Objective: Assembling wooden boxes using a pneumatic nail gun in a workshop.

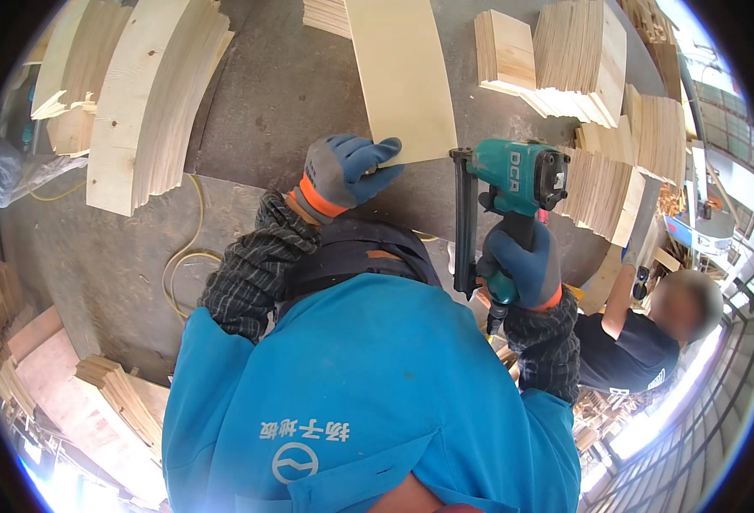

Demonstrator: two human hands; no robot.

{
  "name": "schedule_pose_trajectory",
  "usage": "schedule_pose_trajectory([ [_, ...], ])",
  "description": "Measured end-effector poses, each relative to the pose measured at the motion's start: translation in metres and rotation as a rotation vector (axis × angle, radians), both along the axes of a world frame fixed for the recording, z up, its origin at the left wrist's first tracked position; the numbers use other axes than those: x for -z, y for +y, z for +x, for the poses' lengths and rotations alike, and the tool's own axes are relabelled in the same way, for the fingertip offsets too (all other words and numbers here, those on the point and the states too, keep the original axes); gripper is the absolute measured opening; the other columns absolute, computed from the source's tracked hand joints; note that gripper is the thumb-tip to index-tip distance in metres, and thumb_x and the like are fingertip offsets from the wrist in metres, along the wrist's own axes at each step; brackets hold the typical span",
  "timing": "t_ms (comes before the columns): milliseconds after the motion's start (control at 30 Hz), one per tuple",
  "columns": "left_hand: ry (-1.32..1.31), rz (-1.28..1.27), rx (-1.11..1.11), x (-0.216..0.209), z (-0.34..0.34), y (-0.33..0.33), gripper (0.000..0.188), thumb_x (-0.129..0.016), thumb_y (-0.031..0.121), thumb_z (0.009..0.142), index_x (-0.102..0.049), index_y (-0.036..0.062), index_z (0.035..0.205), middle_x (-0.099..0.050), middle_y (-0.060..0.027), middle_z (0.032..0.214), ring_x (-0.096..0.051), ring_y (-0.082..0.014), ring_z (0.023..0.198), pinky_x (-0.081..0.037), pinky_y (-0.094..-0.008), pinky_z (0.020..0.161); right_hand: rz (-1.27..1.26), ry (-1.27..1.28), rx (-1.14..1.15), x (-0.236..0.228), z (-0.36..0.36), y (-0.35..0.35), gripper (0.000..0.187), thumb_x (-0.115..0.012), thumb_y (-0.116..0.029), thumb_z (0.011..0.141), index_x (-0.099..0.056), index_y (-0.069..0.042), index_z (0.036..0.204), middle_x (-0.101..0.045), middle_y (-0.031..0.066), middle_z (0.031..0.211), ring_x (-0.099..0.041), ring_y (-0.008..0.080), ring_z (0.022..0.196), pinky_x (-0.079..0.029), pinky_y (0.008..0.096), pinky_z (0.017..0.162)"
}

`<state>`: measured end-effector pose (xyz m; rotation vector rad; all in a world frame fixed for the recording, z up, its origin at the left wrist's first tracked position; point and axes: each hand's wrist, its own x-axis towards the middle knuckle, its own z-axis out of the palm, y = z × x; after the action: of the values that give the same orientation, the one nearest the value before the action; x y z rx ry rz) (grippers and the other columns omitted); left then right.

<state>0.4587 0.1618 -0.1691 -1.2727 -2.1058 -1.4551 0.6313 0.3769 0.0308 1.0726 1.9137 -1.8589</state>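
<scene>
My left hand (pixel 351 173), in a blue-grey glove with an orange cuff, is at the near left corner of a long pale wooden board (pixel 407 81). Its fingers stretch to the right and stand apart, one of them lying over the board's corner. My right hand (pixel 524 261), gloved alike, is wrapped round the handle of a teal and black pneumatic nail gun (pixel 514 175). The gun's long black magazine runs along its left side. Its nose is just off the board's near right corner; whether the two touch I cannot tell.
Stacks of wooden boards stand at the left (pixel 150 111) and right (pixel 574 64) on the dark worktable (pixel 266 94). A yellow hose (pixel 196 222) loops left of me. At the right, a co-worker in a dark shirt (pixel 625 350) reaches toward the boards.
</scene>
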Motion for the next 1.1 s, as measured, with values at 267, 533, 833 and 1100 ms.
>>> schedule_pose_trajectory([
  [267,-0.013,0.013,0.013,0.002,-0.001,0.0,0.038,-0.096,0.017,0.075,-0.079,0.0091,0.108,-0.072,-0.0052,0.075,-0.072,-0.0246,0.061,-0.055,-0.0348,0.055,0.011,-0.004,-0.036,0.0,-0.001,-0.001,0.049,-0.062,-0.009,0.093,-0.059,0.006,0.139,-0.066,0.0061,0.075,-0.064,0.0148,0.062,-0.052,0.0324,0.059],
  [533,-0.032,-0.01,0.014,0.002,-0.002,-0.004,0.037,-0.095,0.017,0.077,-0.08,0.0095,0.109,-0.074,-0.0063,0.077,-0.073,-0.0258,0.062,-0.057,-0.0347,0.056,0.095,0.029,-0.118,-0.004,0.003,0.003,0.05,-0.062,-0.008,0.092,-0.059,0.007,0.14,-0.065,0.0072,0.075,-0.064,0.0153,0.061,-0.051,0.0316,0.059],
  [833,-0.145,-0.035,0.091,-0.004,-0.001,-0.011,0.036,-0.092,0.014,0.081,-0.08,0.0077,0.115,-0.08,-0.0104,0.091,-0.077,-0.0279,0.074,-0.061,-0.0362,0.064,-0.062,0.042,-0.055,-0.014,-0.004,-0.025,0.049,-0.063,-0.005,0.092,-0.06,0.006,0.141,-0.066,0.008,0.075,-0.065,0.0158,0.063,-0.052,0.0313,0.06],
  [1100,-0.301,-0.046,0.165,-0.004,-0.001,-0.019,0.037,-0.089,0.009,0.083,-0.078,0.0064,0.119,-0.082,-0.0126,0.116,-0.08,-0.0316,0.092,-0.065,-0.0396,0.081,-0.071,-0.045,-0.138,0.0,-0.017,-0.044,0.037,-0.07,-0.009,0.092,-0.067,0.004,0.127,-0.068,0.0065,0.082,-0.067,0.0145,0.07,-0.056,0.0331,0.065],
])
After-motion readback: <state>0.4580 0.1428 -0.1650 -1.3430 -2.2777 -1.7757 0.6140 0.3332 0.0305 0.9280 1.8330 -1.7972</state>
